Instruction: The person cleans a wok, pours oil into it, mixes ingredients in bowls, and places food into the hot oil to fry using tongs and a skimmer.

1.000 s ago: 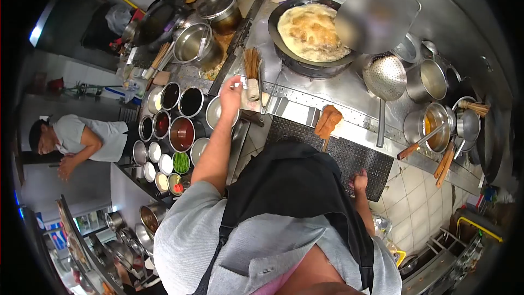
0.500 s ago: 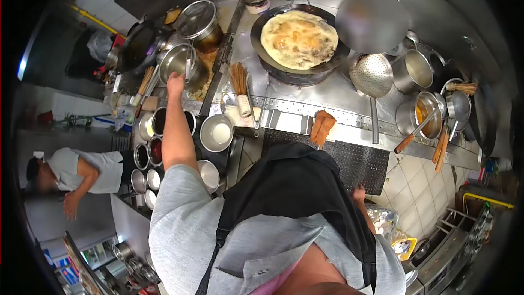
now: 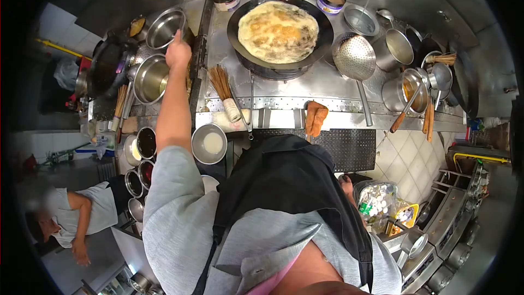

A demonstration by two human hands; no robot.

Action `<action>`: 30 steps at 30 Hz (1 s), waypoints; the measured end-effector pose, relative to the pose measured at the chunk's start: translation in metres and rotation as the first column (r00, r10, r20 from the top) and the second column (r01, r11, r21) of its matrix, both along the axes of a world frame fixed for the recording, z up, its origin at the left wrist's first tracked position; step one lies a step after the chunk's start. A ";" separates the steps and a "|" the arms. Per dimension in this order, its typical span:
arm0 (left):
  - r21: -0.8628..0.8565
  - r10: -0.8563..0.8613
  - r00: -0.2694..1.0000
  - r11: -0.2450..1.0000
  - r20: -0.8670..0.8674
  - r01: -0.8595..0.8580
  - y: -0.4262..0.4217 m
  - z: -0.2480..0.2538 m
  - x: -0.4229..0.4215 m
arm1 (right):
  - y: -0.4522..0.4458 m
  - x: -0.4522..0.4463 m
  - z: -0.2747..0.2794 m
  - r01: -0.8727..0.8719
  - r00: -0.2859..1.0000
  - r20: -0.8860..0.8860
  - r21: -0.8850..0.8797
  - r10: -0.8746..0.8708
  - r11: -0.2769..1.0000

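Observation:
My left hand (image 3: 178,53) reaches far out on the left, its fingers closed around a thin metal handle (image 3: 182,21) at a deep steel pot (image 3: 159,31). The handle's far end is hidden. Just below the hand stands a second steel pot (image 3: 146,76) with a little brownish content. My right hand (image 3: 347,186) hangs low beside the black apron; its fingers are mostly hidden. Ahead, a black wok (image 3: 325,49) on the stove holds bubbling, pale yellow froth (image 3: 278,30) with golden-brown patches. A bamboo brush (image 3: 224,90) lies between pots and wok.
Right of the wok are a perforated skimmer (image 3: 353,57), a steel pot (image 3: 394,50) and an orange-filled pot (image 3: 401,95). A brown cloth (image 3: 315,118) hangs at the stove edge. Seasoning containers (image 3: 146,143) and a steel bowl (image 3: 209,143) stand left. Another person (image 3: 93,207) is farther left.
My left hand has moved forward from the nearer pot to the farther one. The view has shifted right. My right hand stays low, and the other person's arm has lowered.

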State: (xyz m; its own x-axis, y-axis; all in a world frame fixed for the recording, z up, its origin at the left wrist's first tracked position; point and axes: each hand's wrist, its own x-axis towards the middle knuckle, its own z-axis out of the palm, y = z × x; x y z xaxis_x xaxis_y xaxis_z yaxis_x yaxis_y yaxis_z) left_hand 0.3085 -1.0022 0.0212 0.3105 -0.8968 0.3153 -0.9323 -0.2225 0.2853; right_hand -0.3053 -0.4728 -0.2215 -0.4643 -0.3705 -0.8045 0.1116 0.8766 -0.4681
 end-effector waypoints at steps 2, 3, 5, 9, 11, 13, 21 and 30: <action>0.185 -0.011 0.998 0.983 0.056 0.001 -0.010 0.009 -0.009 | 0.001 0.004 0.002 -0.028 1.000 -0.012 0.003 0.028 1.000; 0.226 -0.071 0.993 0.973 0.095 0.048 -0.032 -0.006 -0.004 | 0.003 0.006 0.002 -0.032 0.999 -0.016 0.001 0.032 0.999; 0.242 -0.131 0.984 0.965 0.124 0.098 -0.036 -0.005 -0.012 | 0.006 0.007 -0.003 -0.031 0.999 -0.020 -0.009 0.031 0.999; 0.070 -0.101 0.982 0.991 -0.163 0.113 0.016 0.017 -0.041 | 0.002 0.009 -0.008 0.081 0.997 0.019 -0.017 -0.081 0.997; -0.035 -0.207 0.950 0.978 -0.236 0.204 0.050 0.001 -0.038 | 0.012 0.001 -0.034 0.062 0.998 0.012 -0.033 -0.061 0.998; -0.062 -0.269 0.896 0.963 -0.354 0.264 0.062 -0.022 -0.031 | 0.037 -0.018 -0.086 -0.062 0.996 -0.061 -0.057 0.058 0.996; 0.023 -0.275 0.872 0.951 -0.404 0.310 0.088 -0.042 -0.038 | -0.011 -0.029 -0.057 -0.016 0.998 0.061 -0.025 0.017 1.000; 0.210 -0.170 0.797 0.914 -0.579 0.347 0.075 -0.041 -0.036 | -0.054 -0.044 -0.021 -0.027 0.999 0.034 -0.096 0.030 0.995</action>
